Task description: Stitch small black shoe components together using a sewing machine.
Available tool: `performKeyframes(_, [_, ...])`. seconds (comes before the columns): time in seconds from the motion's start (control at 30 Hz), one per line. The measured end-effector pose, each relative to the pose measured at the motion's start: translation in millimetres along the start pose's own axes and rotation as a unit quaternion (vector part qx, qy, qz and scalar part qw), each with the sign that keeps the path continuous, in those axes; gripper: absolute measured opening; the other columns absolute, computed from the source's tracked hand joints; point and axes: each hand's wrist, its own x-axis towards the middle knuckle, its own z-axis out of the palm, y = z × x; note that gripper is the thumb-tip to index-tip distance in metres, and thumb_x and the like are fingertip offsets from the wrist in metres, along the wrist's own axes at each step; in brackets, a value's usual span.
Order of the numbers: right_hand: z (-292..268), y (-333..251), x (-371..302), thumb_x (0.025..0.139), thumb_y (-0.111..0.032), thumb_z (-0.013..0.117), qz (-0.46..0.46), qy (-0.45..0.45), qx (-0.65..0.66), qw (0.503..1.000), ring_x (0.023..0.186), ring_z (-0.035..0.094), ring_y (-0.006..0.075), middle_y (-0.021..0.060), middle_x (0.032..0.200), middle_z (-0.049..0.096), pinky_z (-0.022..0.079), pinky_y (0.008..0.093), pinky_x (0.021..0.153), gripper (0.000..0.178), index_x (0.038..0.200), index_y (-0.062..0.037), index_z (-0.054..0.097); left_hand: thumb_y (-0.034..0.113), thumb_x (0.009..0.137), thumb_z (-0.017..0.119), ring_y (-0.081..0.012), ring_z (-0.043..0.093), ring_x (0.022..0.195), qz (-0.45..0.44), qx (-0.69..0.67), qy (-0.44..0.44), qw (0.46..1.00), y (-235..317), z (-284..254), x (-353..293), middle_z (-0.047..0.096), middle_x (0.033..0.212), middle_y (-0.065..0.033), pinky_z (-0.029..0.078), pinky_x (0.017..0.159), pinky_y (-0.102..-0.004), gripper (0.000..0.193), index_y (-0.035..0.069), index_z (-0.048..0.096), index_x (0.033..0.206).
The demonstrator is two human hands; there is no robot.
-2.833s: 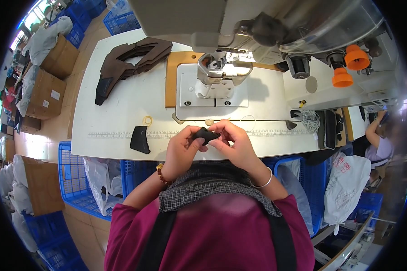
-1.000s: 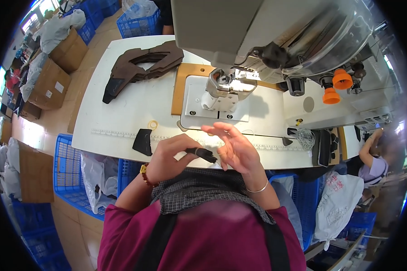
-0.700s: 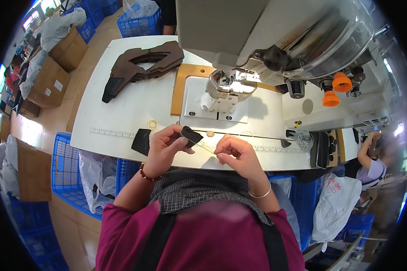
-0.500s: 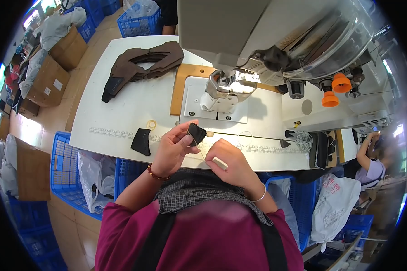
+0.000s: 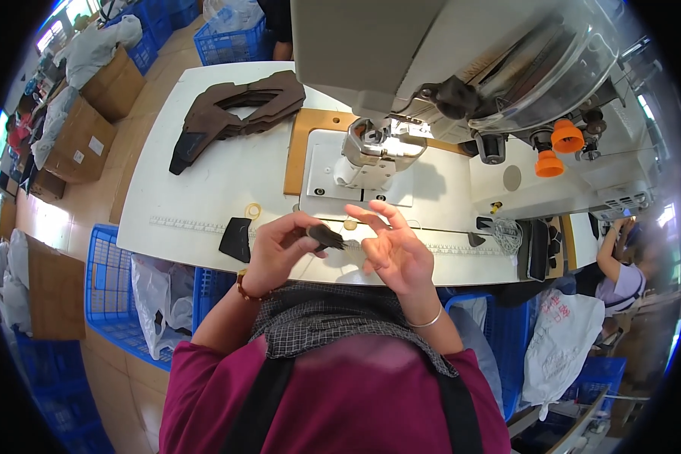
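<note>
My left hand pinches a small stack of dark fabric pieces between thumb and fingers, its layered edges fanning toward the right. Beside it, my right hand is raised with the fingers spread apart; no band can be made out in it. A black cut piece lies on the white table near my left wrist. Just beyond that piece rests a yellowish rubber band. A small tan disc shows on the tabletop between my hands.
A sewing machine stands over the table. Stacked brown cut pieces lie at the far left. A ruler strip runs along the near edge. Blue baskets flank me; another person sits at the right.
The yellowish band stretched from the stack to my right hand no longer shows. My right hand has opened and turned up. The stack has tilted in my left hand.
</note>
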Motion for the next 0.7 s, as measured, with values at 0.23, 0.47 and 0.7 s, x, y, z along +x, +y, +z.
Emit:
performKeyframes(0.23, [43,8,-5,0.074,0.005,0.055,-0.039,-0.060,-0.628,0.775,0.074,0.063,0.0195,0.0141,0.117,0.059,0.054,0.0358,0.074,0.047,0.120,-0.0010,0.056,0.004,0.081,0.065,-0.0310,0.060,0.071,0.146,0.576,-0.030,0.804,6,22,-4,0.057,0.079,-0.0106,0.049,0.060,-0.0386,0.015,0.003,0.062,0.096])
performKeyframes(0.47, [28,20,-13,0.070,0.003,0.061,-0.136,-0.070,-0.794,0.588,0.103,0.058,0.0304,0.0103,0.103,0.060,0.030,0.0550,0.113,0.034,0.103,-0.0069,0.059,0.001,0.091,0.060,-0.0153,0.067,0.088,-0.018,0.287,0.098,0.953,0,10,5,0.068,0.101,-0.0094,0.055,0.067,-0.0269,0.018,-0.001,0.062,0.109])
performKeyframes(0.7, [5,19,-11,0.076,0.004,0.055,-0.186,-0.032,-0.660,0.727,0.100,0.058,0.0252,0.0069,0.099,0.059,0.027,0.0509,0.115,0.026,0.100,-0.0056,0.057,0.011,0.099,0.055,-0.0103,0.061,0.086,-0.107,-0.048,0.120,0.986,-7,3,7,0.063,0.103,-0.0043,0.055,0.069,-0.0253,0.022,0.002,0.055,0.119])
